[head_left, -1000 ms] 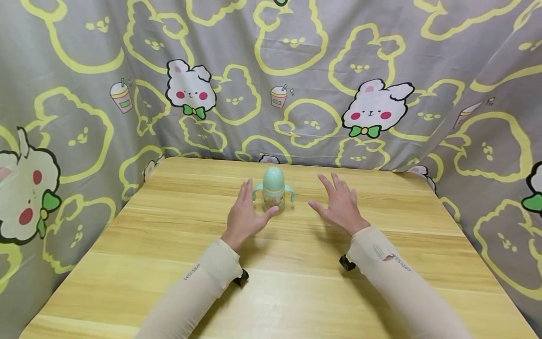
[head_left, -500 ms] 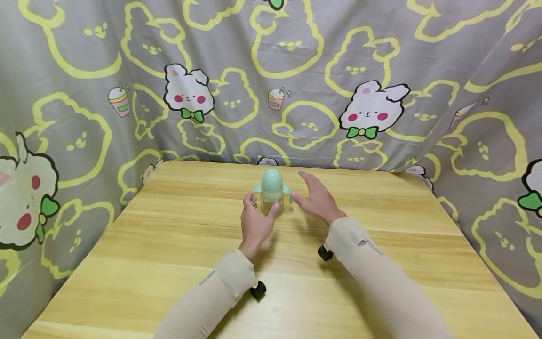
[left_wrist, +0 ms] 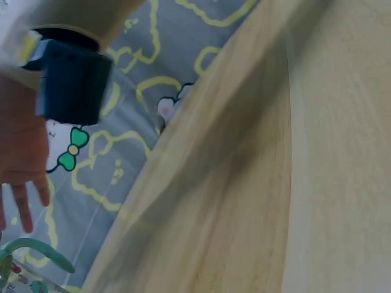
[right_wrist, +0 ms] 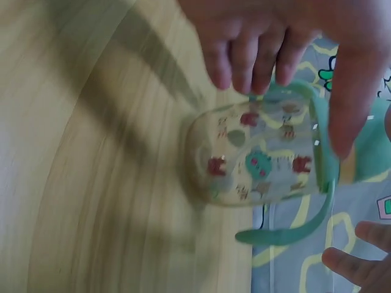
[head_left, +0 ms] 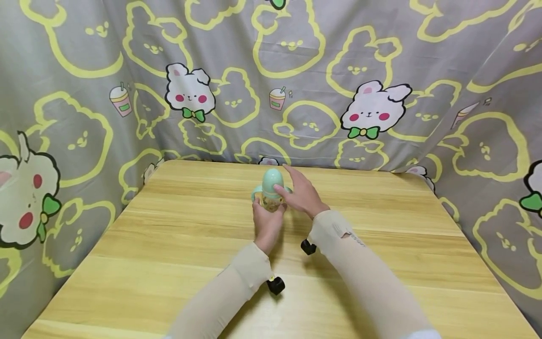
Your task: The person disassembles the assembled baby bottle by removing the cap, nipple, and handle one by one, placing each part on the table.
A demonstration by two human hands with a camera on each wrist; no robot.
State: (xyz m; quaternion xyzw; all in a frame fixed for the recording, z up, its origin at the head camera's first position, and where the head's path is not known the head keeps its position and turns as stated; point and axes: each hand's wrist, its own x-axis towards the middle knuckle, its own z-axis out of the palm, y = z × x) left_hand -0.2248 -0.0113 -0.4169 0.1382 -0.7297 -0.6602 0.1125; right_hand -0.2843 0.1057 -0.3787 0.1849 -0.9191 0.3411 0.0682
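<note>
A baby bottle (head_left: 269,203) with a mint-green domed cap (head_left: 273,181) and two side handles stands upright toward the back of the table. In the right wrist view, its clear body (right_wrist: 256,160) bears small printed figures. My left hand (head_left: 267,228) spans the lower body from the near side, gripping it between thumb and fingers. My right hand (head_left: 303,194) is at the right of the cap, thumb in front of it and fingers extended upward. The left wrist view catches only one green handle (left_wrist: 40,247) and part of the body, below the right hand's extended fingers.
A wood-grain table (head_left: 178,240) lies beneath both arms. A grey curtain (head_left: 237,52) with yellow outlines and rabbit heads rises behind it and along both sides. Small black wrist cameras (head_left: 276,285) hang under the sleeves.
My left hand has moved right and forward onto the bottle's lower body and closed around it. My right hand has come left to the cap. The bottle stays in place.
</note>
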